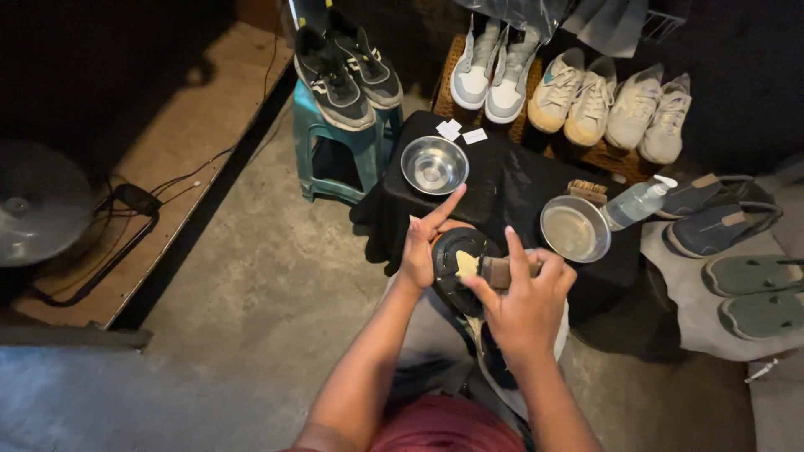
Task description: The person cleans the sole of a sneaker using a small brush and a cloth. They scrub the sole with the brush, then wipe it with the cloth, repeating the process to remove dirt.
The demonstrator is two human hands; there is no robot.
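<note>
My left hand [425, 243] grips a black shoe [456, 261] by its heel, sole turned up, index finger stretched out. My right hand [523, 300] holds a small wooden brush [486, 269] whose pale bristles press on the dark sole. Both hands work just in front of a low table draped in black cloth [511, 188]. On that cloth stand two metal bowls, one at the back left [434, 165] and one at the right [574, 228], next to a clear spray bottle [638, 201] lying on its side.
A second brush [588, 192] lies behind the right bowl. Black sneakers [345, 71] sit on a teal plastic stool [335, 142]. Grey and cream sneakers [586, 92] line a woven bench behind. Slippers and sandals [737, 251] lie at right. A fan [38, 205] stands at left.
</note>
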